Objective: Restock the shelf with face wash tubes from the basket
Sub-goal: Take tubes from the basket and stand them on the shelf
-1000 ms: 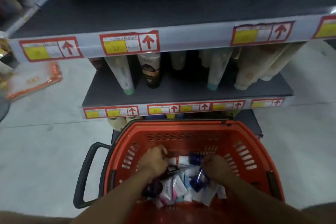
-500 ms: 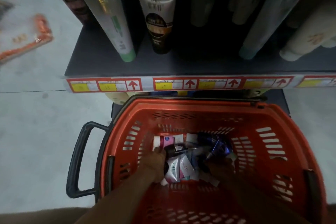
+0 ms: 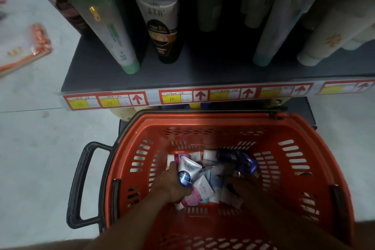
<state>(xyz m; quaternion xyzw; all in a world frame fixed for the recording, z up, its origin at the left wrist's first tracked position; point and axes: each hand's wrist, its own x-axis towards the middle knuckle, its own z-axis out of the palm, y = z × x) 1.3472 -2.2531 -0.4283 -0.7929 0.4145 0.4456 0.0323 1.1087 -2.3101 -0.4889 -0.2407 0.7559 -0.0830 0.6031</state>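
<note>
A red plastic basket [image 3: 288, 170] stands on the floor in front of a dark shelf [image 3: 203, 75]. Several small face wash tubes [image 3: 205, 187] lie in a heap on its bottom. My left hand [image 3: 172, 185] reaches into the heap and is closed around a white tube with a black and blue end [image 3: 188, 169]. My right hand [image 3: 240, 185] is also down among the tubes, dark and blurred in shadow, so its grip is unclear. On the shelf stand tall tubes, one white with a green cap [image 3: 115, 36] and one white and black [image 3: 162, 32].
The basket's black handle [image 3: 81, 184] sticks out to the left. A strip of red and yellow price labels [image 3: 182, 97] runs along the shelf's front edge. An orange packet [image 3: 38, 40] lies on the grey floor at the left. A gap shows mid-shelf.
The view has dropped closer to the basket and lower shelf. My left hand has shifted onto the white tube and closed on it. My right hand has stayed in the heap.
</note>
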